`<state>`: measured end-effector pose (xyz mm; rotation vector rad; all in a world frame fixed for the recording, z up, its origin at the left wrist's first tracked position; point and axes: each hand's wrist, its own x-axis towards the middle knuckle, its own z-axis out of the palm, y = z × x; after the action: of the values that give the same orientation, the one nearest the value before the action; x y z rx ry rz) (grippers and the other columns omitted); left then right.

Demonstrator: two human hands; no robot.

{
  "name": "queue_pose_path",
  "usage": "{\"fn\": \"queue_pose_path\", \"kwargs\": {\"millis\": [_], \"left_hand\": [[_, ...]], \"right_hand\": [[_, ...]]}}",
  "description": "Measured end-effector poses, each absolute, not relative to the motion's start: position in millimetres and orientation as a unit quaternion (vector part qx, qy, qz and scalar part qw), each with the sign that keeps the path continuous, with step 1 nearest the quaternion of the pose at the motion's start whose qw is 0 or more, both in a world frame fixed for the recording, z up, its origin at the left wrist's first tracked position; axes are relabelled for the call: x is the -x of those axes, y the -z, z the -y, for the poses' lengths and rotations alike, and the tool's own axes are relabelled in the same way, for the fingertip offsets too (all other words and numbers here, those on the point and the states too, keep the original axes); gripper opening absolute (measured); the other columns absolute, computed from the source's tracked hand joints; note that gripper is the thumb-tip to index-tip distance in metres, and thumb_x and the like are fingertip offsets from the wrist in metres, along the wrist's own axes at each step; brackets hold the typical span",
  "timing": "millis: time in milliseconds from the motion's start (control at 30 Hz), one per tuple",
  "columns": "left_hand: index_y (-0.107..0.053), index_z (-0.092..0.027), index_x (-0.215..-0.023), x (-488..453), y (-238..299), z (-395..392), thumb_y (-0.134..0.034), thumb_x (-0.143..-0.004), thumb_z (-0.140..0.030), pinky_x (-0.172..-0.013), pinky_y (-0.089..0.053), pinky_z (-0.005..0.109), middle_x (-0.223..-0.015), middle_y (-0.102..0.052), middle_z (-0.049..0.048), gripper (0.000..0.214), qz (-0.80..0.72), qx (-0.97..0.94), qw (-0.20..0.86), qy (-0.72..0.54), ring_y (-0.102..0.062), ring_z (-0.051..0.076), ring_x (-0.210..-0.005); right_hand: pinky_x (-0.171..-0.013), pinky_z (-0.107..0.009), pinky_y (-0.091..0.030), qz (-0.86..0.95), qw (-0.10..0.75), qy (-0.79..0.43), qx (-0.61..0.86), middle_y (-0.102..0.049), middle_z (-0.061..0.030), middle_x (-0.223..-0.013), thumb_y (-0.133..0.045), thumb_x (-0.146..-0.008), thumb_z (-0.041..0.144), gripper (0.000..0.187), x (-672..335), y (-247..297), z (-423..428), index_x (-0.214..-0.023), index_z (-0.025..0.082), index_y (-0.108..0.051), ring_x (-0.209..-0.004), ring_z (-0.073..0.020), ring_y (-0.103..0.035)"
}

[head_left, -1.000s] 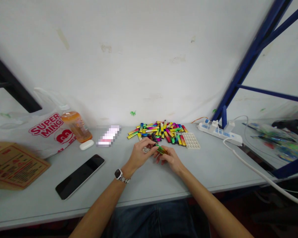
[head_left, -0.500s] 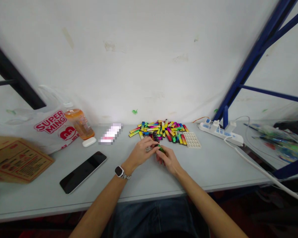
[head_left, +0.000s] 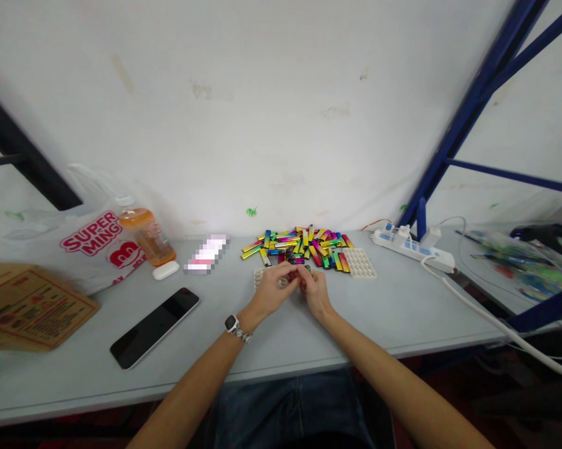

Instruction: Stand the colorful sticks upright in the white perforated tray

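My left hand, with a watch on its wrist, is closed in a pinch over the front of the desk. Its fingertips meet those of my right hand, which is closed around a lighter. Only a small dark green bit of that lighter shows; the fingers cover the rest. What my left fingertips pinch is hidden. Just behind the hands lies a heap of shiny rainbow-coloured lighters. A pale sheet with rows of round bumps lies partly under my left hand, and a similar bumpy sheet sits right of the heap.
On the left lie a black phone, a white earbud case, a bottle of orange drink, a plastic bag and a cardboard box. A power strip with a cable stands right, near the blue frame.
My hands have drawn closer together and turned, so the green lighter is now mostly covered. More of the bumpy sheet by my left hand shows. The view has shifted slightly.
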<state>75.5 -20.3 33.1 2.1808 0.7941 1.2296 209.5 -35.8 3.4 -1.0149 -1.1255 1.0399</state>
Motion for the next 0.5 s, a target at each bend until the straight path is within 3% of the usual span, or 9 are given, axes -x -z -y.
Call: {"fn": "queue_pose_path", "kwargs": {"millis": [200,400,500], "left_hand": [[-0.073,-0.015,-0.096,-76,-32,20,-0.059,-0.094,-0.019,-0.074,-0.050,0.027,-0.088,-0.068,0.0055,0.014,-0.279,-0.821,0.229,-0.443,-0.062,0.016,-0.080],[-0.072,-0.017,-0.103,-75,-32,20,-0.057,-0.096,-0.021,-0.071,-0.049,0.026,-0.093,-0.065,0.0057,0.018,-0.273,-0.826,0.226,-0.439,-0.061,0.016,-0.081],[-0.073,-0.016,-0.097,-74,-33,20,-0.055,-0.096,-0.021,-0.067,-0.047,0.025,-0.086,-0.062,0.0043,0.019,-0.273,-0.827,0.219,-0.441,-0.058,0.014,-0.075]], "right_hand": [[-0.046,-0.027,-0.016,0.483,0.627,-0.429,0.435,-0.027,0.0060,-0.050,-0.058,-0.084,0.065,0.057,-210,5,26,-0.052,0.023,-0.037,-0.049,-0.0093,-0.022],[-0.047,-0.026,-0.024,0.485,0.632,-0.381,0.468,-0.036,0.0044,-0.049,-0.057,-0.083,0.061,0.052,-209,4,18,-0.052,0.021,-0.045,-0.049,-0.0102,-0.029],[-0.048,-0.026,-0.027,0.497,0.628,-0.367,0.472,-0.041,0.0035,-0.049,-0.054,-0.086,0.059,0.051,-208,5,21,-0.053,0.020,-0.048,-0.049,-0.0108,-0.033]]}}
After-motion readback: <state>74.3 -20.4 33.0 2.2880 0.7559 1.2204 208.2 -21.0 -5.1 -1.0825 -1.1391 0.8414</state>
